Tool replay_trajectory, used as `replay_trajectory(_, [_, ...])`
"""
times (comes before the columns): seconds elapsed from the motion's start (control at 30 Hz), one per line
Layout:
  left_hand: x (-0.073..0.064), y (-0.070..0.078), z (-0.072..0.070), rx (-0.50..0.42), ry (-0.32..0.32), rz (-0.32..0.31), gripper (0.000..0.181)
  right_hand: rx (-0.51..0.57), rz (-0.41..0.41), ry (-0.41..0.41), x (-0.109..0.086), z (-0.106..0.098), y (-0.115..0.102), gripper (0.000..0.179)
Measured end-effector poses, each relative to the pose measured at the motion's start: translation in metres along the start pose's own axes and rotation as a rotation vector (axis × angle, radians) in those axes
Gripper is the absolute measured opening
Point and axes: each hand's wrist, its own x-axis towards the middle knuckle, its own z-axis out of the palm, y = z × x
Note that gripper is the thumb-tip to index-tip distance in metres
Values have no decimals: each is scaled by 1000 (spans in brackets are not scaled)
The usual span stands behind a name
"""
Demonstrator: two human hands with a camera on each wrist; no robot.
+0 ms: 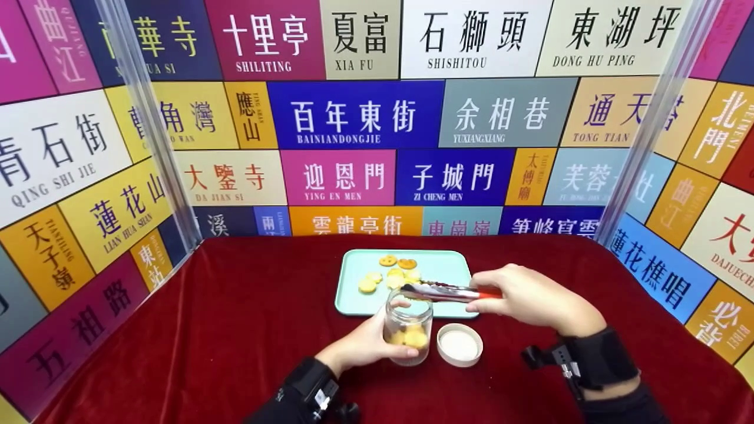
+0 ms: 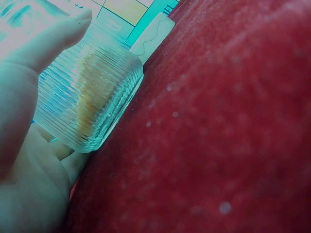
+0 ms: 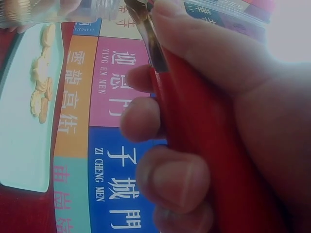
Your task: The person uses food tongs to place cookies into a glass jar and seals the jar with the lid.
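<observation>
My left hand (image 1: 371,343) grips a clear glass jar (image 1: 409,321) standing on the red cloth, with several yellow cookies (image 1: 410,337) inside. In the left wrist view the thumb lies along the ribbed wall of the jar (image 2: 102,92). My right hand (image 1: 524,296) holds metal tongs (image 1: 442,292) by their red handle (image 3: 194,116), fingers curled round it. The tips of the tongs are over the jar's mouth; whether they hold a cookie cannot be made out. Behind the jar, a mint-green tray (image 1: 347,300) bears several cookies (image 1: 396,277), some yellow and some browner.
A round pale lid (image 1: 459,345) lies on the red cloth (image 1: 247,318) just right of the jar. Upright panels (image 1: 353,115) with printed place names enclose the table at the back and both sides.
</observation>
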Motion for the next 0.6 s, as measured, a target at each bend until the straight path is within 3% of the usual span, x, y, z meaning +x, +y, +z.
replay_trajectory(0.33, [0, 0, 0, -26, -4, -7, 86, -10, -2, 5, 1, 2, 0, 21])
replay_trajectory(0.6, [0, 1, 1, -42, -11, 5, 88, -6, 78, -9, 0, 2, -2, 36])
